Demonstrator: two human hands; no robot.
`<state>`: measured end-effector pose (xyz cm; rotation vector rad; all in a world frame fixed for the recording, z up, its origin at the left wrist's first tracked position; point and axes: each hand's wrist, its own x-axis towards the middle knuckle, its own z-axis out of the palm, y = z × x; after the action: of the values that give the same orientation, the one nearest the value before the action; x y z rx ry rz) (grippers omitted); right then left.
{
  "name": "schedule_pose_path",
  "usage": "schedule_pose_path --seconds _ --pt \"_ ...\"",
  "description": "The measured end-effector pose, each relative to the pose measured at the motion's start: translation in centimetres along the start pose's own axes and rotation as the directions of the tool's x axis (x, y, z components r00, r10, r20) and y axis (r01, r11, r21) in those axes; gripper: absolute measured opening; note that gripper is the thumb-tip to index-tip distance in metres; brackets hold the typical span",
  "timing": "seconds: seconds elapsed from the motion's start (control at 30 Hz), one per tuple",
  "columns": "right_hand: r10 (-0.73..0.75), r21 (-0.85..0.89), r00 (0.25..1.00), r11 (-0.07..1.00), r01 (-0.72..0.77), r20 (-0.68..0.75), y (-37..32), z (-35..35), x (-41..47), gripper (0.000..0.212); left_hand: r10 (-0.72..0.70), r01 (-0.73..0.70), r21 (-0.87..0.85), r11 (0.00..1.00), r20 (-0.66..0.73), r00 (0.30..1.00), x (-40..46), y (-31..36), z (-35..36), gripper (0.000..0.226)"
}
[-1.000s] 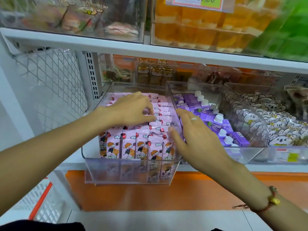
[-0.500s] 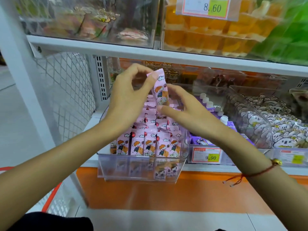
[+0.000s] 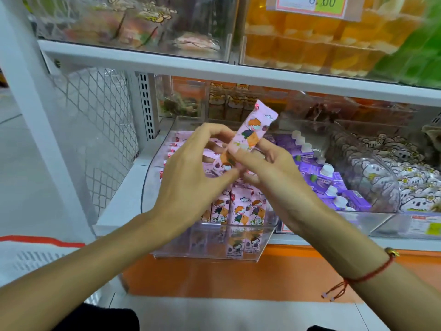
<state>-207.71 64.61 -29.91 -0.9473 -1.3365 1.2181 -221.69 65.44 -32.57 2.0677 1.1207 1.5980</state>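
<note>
1. Both hands have come up out of the clear bin (image 3: 210,255)
2. The left hand (image 3: 191,185) and right hand (image 3: 274,173) now pinch one pink packet (image 3: 248,137)
3. The packet leans more to the right now

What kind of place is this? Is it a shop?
Probably a snack shop. A shelf holds clear bins crammed with matching packets, like the pink packet held up, and a price tag reads 8.60.

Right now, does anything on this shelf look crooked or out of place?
Yes. The clear bin of pink packets juts past the shelf front edge, unlike the neighbouring bin. One packet is out of it, held tilted between the left hand and right hand.
</note>
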Motion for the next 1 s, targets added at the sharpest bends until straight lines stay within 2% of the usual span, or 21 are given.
schedule_pose_path --seconds 0.07,0.17,0.27,0.37,0.43,0.5,0.57,0.67,0.77,0.83,0.9,1.0 --pt "-0.010 0.015 1.000 1.000 0.009 0.028 -0.3 -0.3 0.2 0.028 -0.042 0.044 -0.079 0.996 0.028 0.999 0.2 -0.4 -0.3 0.038" --pt "-0.098 -0.015 0.993 0.995 0.099 0.059 -0.4 -0.9 0.1 0.032 -0.041 0.054 -0.097 0.994 0.133 0.990 0.3 -1.0 -0.5 0.032" --pt "-0.234 -0.177 0.971 0.955 0.238 0.043 0.2 -0.5 -0.3 0.030 -0.057 0.082 -0.104 0.991 0.220 0.974 0.0 -1.2 -0.4 0.032" --pt "-0.349 -0.295 0.937 0.895 0.336 0.007 0.6 -0.2 -0.7 0.032 -0.060 0.068 -0.035 0.997 0.182 0.981 -0.2 -1.0 -0.4 0.042" --pt "-0.360 -0.302 0.933 0.889 0.345 0.008 0.5 -0.1 -0.9 0.035 -0.076 0.082 -0.048 0.995 0.121 0.990 -0.1 -0.8 -0.5 0.035" --pt "-0.340 -0.302 0.940 0.893 0.334 0.035 0.3 -0.1 -1.0 0.038 -0.112 0.124 -0.113 0.986 0.108 0.988 0.0 -0.7 -0.6 0.031" --pt "-0.305 -0.327 0.951 0.894 0.307 0.057 0.0 -0.3 -1.0 0.039 -0.139 0.165 -0.166 0.972 0.155 0.978 0.2 -0.5 -0.7 0.033" --pt "-0.231 -0.338 0.973 0.917 0.210 -0.021 -0.6 -0.9 -0.7 0.031 -0.212 0.263 -0.232 0.937 0.223 0.951 0.5 -0.1 -1.0 0.033" --pt "-0.050 -0.226 0.992 0.974 0.023 -0.115 -0.8 -1.4 -0.5 0.027 -0.368 0.443 -0.285 0.850 0.279 0.887 0.7 0.2 -1.1 0.016" --pt "0.049 -0.203 0.991 0.976 -0.074 -0.128 -0.7 -1.4 -0.3 0.031 -0.474 0.560 -0.279 0.780 0.320 0.820 0.7 0.1 -1.1 0.023" --pt "0.096 -0.192 0.987 0.974 -0.120 -0.128 -0.7 -1.4 -0.2 0.032 -0.529 0.644 -0.312 0.699 0.381 0.758 0.8 0.1 -1.1 0.030" --pt "0.122 -0.170 0.985 0.975 -0.142 -0.124 -0.8 -1.4 0.0 0.030 -0.544 0.676 -0.321 0.663 0.413 0.730 0.8 0.0 -1.1 0.030"
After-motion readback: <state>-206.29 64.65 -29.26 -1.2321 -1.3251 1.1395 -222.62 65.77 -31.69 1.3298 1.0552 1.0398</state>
